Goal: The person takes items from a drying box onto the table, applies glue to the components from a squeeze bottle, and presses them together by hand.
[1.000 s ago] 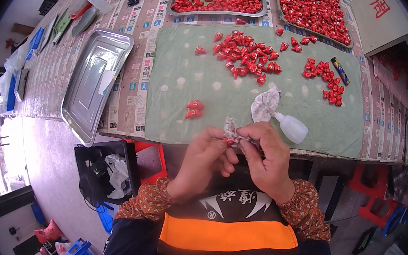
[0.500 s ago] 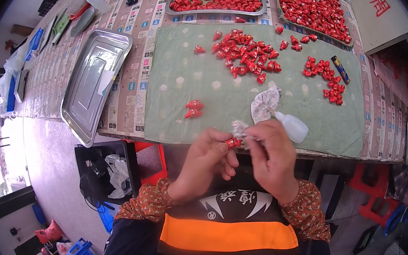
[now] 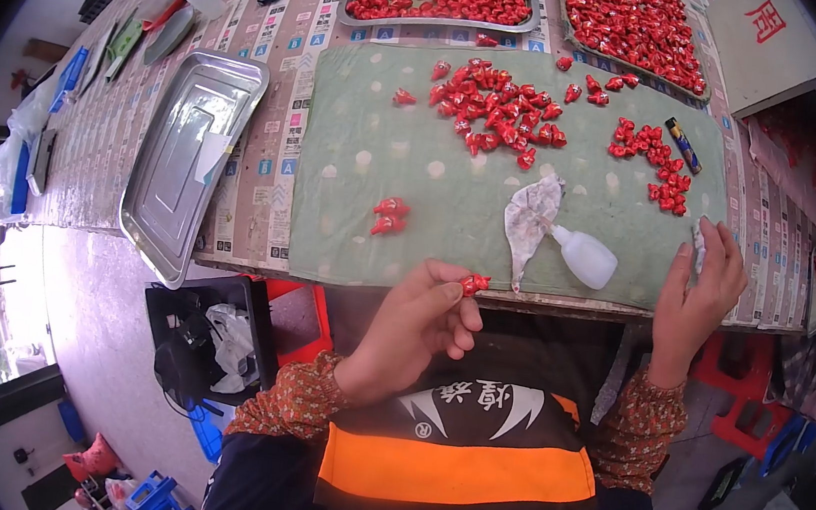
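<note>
My left hand (image 3: 418, 319) pinches a small red figurine (image 3: 474, 284) between thumb and fingertips, just off the table's front edge. Over at the right front corner of the cloth-covered area, my right hand (image 3: 702, 294) has a small white rag (image 3: 699, 245) between its thumb and fingers, mostly hidden by them. A crumpled white cloth (image 3: 530, 224) lies on the green mat (image 3: 359, 159), touching the nozzle of a white squeeze bottle (image 3: 587, 258) lying on its side. Two red figurines (image 3: 389, 215) sit together left of my left hand.
Loose red figurines (image 3: 495, 109) are heaped mid-mat, with a smaller group (image 3: 652, 162) beside a dark tube (image 3: 682, 145). Two full trays (image 3: 438, 25) stand behind. A bare metal tray (image 3: 160, 176) lies left. Red stools (image 3: 736, 383) and a black bin (image 3: 207, 338) stand below.
My right hand has moved from the figurine to the right edge of the mat, taking the small white rag along. My left hand still holds the figurine in nearly the same place.
</note>
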Demonstrator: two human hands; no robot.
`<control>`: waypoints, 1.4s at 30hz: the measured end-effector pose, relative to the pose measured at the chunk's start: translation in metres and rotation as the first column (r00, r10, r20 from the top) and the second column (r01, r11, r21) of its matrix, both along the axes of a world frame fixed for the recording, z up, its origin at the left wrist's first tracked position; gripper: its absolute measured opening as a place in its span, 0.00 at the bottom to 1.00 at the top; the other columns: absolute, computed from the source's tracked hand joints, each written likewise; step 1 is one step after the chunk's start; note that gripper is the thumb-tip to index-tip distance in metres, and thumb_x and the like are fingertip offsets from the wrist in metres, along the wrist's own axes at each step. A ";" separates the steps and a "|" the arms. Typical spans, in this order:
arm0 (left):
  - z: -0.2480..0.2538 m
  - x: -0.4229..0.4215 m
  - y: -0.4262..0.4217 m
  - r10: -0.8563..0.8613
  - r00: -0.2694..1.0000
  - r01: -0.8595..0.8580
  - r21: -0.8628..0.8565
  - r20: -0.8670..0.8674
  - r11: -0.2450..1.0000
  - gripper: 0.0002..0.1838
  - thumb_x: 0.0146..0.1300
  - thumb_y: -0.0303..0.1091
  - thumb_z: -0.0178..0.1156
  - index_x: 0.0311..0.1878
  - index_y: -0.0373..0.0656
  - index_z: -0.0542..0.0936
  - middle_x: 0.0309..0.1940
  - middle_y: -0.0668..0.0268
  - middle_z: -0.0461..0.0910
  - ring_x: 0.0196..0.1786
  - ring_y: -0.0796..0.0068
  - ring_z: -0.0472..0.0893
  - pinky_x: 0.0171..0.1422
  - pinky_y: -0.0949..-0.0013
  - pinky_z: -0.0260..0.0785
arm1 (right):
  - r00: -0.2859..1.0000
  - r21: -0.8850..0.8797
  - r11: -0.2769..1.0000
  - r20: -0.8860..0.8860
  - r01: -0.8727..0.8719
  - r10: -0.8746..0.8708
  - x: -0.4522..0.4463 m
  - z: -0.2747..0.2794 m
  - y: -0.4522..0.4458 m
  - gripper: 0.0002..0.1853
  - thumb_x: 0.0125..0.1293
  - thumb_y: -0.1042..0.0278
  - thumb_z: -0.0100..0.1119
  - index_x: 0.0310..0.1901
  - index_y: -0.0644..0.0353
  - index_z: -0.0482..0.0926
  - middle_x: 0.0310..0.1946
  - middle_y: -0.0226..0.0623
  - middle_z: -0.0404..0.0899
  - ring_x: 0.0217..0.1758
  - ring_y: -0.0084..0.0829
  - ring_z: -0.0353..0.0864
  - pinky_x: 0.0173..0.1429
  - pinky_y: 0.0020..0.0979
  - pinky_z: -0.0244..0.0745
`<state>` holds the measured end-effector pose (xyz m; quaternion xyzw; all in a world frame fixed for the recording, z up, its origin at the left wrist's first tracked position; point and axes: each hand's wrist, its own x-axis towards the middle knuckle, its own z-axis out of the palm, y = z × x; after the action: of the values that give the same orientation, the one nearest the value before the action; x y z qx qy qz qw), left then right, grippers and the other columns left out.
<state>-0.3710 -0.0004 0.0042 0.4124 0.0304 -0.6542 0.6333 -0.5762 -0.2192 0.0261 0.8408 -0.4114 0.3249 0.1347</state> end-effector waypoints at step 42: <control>0.016 0.060 0.015 -0.055 0.887 0.103 -0.082 0.459 0.991 0.10 0.76 0.33 0.49 0.54 0.39 0.70 0.44 0.60 0.81 0.41 0.76 0.82 0.43 0.74 0.78 | 0.636 0.650 0.066 0.709 -0.757 0.304 0.089 0.014 0.105 0.15 0.67 0.80 0.53 0.55 0.66 0.76 0.45 0.40 0.77 0.44 0.28 0.80 0.49 0.26 0.75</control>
<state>-0.3113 0.0143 0.0203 0.5217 -0.1700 -0.5651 0.6162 -0.4876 -0.1145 0.0402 0.7583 -0.1834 0.2118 -0.5887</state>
